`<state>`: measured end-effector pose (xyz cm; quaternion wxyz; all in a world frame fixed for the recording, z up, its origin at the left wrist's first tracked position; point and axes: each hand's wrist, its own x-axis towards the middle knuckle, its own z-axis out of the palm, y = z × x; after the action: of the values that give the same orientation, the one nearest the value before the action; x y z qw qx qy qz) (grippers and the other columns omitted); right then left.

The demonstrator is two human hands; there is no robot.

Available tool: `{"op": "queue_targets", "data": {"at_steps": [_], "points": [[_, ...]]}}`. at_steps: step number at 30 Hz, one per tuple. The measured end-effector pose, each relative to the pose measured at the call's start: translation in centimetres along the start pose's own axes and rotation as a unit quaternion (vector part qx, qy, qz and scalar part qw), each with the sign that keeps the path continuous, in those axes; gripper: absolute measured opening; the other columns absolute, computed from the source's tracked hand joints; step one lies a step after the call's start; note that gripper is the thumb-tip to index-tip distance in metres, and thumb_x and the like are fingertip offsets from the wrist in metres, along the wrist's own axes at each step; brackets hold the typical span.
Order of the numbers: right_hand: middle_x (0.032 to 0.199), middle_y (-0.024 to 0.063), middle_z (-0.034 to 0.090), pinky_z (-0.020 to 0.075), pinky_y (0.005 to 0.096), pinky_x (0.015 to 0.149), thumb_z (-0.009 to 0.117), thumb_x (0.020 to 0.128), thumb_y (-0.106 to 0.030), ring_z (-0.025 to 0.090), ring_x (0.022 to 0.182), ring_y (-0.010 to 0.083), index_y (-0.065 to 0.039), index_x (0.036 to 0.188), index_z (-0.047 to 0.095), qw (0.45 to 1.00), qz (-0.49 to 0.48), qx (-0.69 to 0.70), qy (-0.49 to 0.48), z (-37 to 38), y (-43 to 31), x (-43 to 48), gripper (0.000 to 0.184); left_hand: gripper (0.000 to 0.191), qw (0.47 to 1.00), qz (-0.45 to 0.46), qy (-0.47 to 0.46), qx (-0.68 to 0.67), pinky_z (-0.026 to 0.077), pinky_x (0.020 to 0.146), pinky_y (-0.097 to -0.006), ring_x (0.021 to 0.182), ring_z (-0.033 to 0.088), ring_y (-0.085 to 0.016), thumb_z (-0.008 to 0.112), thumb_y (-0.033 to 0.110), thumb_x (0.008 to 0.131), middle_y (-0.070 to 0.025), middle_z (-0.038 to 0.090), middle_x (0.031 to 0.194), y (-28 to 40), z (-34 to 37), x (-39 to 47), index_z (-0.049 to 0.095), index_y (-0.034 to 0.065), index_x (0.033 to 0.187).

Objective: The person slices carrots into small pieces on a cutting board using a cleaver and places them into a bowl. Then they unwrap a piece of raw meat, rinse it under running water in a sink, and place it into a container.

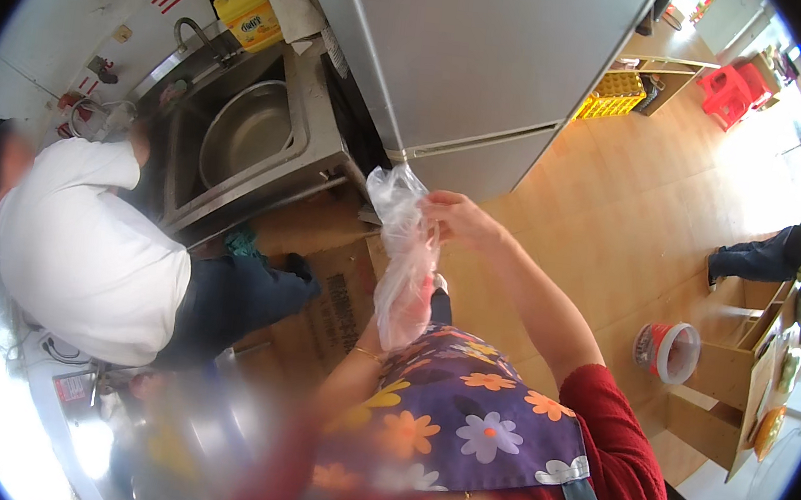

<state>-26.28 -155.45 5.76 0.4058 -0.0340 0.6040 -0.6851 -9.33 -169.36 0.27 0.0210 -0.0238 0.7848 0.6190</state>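
Clear, crumpled plastic, a thin bag or disposable glove (403, 228), stretches up from my left wrist in front of the apron (472, 404). My left hand (409, 309) shows pinkish through this film, which covers it down to near a bracelet. The film blurs its fingers, so their pose cannot be made out. With thumb and fingers my right hand (452, 215) pinches the film's right side, above the left hand. The film's loose upper end reaches up in front of the lower edge of a grey refrigerator (479, 60).
At left, a person in a white shirt (93, 247) stands at a steel sink (321, 132) holding a metal basin (251, 135). A yellow jug (249, 14) stands behind it. A bucket (668, 351), wooden shelving (712, 422), red stools (732, 91) and another person's legs (759, 255) are right.
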Motion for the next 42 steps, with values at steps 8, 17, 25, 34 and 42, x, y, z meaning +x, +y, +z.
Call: {"op": "queue_targets", "data": {"at_steps": [8, 17, 25, 34, 42], "points": [[0.146, 0.0207, 0.038, 0.0404, 0.052, 0.103, 0.056, 0.092, -0.057, 0.044, 0.13, 0.037, -0.006, 0.146, 0.033, 0.902, 0.064, 0.393, 0.165, -10.0, 5.0, 16.9, 0.078, 0.037, 0.925, -0.189, 0.077, -0.32, 0.049, 0.08, -0.0333, 0.095, 0.057, -0.019, 0.054, 0.027, 0.097, -0.0078, 0.059, 0.107, -1.5, -6.6, 0.3, 0.053, 0.0066, 0.128], [0.164, 0.0117, 0.001, 0.0095, 0.0539, 0.119, 0.036, 0.086, -0.081, 0.005, 0.15, 0.0321, -0.009, 0.155, 0.011, 0.776, -0.009, 0.595, 0.208, -8.6, 6.1, 23.3, 0.103, 0.044, 0.839, -0.217, 0.173, -0.468, 0.049, 0.086, -0.0387, 0.101, 0.058, -0.025, 0.05, 0.035, 0.097, -0.0121, 0.06, 0.113, -1.4, -8.9, -5.9, 0.053, 0.0073, 0.13], [0.142, 0.0111, 0.046, 0.0349, 0.0527, 0.106, 0.035, 0.086, -0.081, 0.043, 0.13, 0.0329, -0.008, 0.134, 0.048, 0.836, 0.119, 0.467, 0.263, -11.2, 11.4, 11.6, 0.088, 0.05, 0.778, -0.138, 0.167, -0.59, 0.05, 0.092, -0.0436, 0.106, 0.06, -0.03, 0.046, 0.042, 0.096, -0.016, 0.061, 0.118, -1.5, -7.8, -8.5, 0.053, 0.0079, 0.132], [0.136, 0.0076, 0.054, 0.0392, 0.0478, 0.106, 0.045, 0.098, -0.051, 0.049, 0.125, 0.0273, -0.008, 0.136, 0.048, 0.916, -0.019, 0.3, 0.267, -20.6, 14.4, -11.9, 0.058, 0.047, 0.751, -0.082, 0.05, -0.653, 0.049, 0.099, -0.0416, 0.114, 0.059, -0.028, 0.042, 0.037, 0.099, -0.0119, 0.06, 0.128, 1.9, -2.5, -2.8, 0.052, 0.0087, 0.135], [0.134, 0.0066, 0.056, 0.0413, 0.0415, 0.105, 0.055, 0.097, -0.037, 0.053, 0.12, 0.0246, -0.008, 0.136, 0.049, 0.806, -0.273, 0.319, 0.417, -33.5, 20.4, -25.9, 0.05, 0.04, 0.83, -0.083, -0.024, -0.551, 0.052, 0.095, -0.0374, 0.107, 0.064, -0.026, 0.047, 0.025, 0.1, -0.015, 0.063, 0.122, 6.6, 1.0, 5.9, 0.055, -0.0006, 0.13]]}}
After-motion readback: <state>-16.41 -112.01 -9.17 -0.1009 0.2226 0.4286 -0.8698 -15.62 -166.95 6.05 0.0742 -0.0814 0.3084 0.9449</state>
